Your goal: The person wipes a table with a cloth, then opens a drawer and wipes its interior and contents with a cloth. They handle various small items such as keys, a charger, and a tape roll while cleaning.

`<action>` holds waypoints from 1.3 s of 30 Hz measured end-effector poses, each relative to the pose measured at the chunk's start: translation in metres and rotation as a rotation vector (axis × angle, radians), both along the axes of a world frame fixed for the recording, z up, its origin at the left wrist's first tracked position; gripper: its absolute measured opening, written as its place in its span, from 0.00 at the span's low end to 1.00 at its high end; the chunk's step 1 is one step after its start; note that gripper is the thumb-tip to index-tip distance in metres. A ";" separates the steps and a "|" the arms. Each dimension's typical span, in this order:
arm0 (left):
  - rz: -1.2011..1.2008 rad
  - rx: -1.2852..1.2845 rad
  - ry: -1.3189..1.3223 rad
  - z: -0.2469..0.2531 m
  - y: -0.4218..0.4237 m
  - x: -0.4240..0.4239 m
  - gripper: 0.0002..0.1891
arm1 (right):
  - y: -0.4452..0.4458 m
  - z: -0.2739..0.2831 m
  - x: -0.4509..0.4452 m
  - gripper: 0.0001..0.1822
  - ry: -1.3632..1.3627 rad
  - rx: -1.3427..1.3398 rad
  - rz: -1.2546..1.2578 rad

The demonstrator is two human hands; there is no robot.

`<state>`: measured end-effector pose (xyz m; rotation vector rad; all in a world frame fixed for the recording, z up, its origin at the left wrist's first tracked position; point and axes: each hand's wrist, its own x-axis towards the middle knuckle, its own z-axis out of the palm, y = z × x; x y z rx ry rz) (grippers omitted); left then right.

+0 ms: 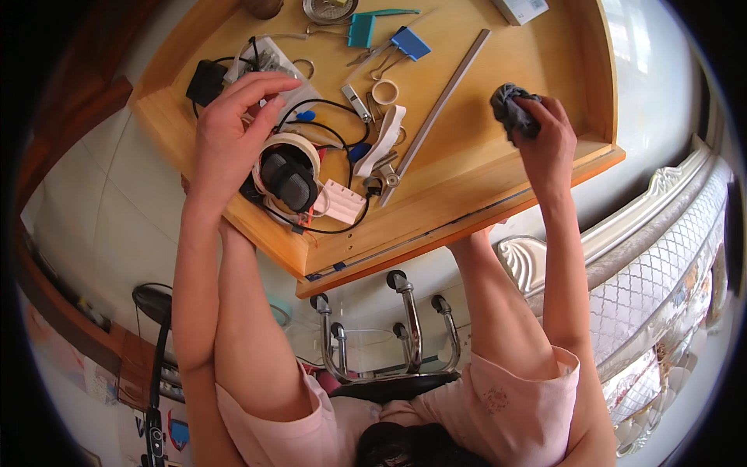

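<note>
A wooden drawer (443,201) spreads out before me, angled over my knees. My right hand (545,131) grips a crumpled dark grey cloth (513,111) above the drawer's right part. Over the left part my left hand (239,125) is raised with curved fingers, holding nothing that I can see. Beneath and beside it lie a roll of tape (303,146), a black mesh object (289,178), black cables (321,232) and a clear plastic bag (280,58). Near the middle are a blue binder clip (411,44), a teal binder clip (361,30), a nail clipper (356,103) and a white elastic strap (382,140).
A long thin metal strip (437,114) lies slanting across the drawer. At its far side are a white box (520,9) and a round metal dish (330,9). A chrome chair base with casters (411,327) stands below. A quilted bed edge (648,298) is at right.
</note>
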<state>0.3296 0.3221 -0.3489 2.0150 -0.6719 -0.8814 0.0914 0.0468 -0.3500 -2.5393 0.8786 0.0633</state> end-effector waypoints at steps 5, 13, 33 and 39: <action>0.097 0.014 0.187 0.000 0.026 0.002 0.12 | 0.090 0.009 0.024 0.23 -0.098 0.874 0.315; 0.059 0.124 0.180 0.000 0.046 0.000 0.13 | 0.077 -0.018 0.020 0.16 0.205 0.738 0.435; -0.244 0.116 0.080 0.009 0.055 -0.012 0.25 | 0.021 -0.025 0.011 0.20 0.038 0.153 0.005; -0.321 0.132 -0.003 0.010 0.056 -0.010 0.29 | 0.077 -0.011 0.030 0.20 -0.035 0.494 0.143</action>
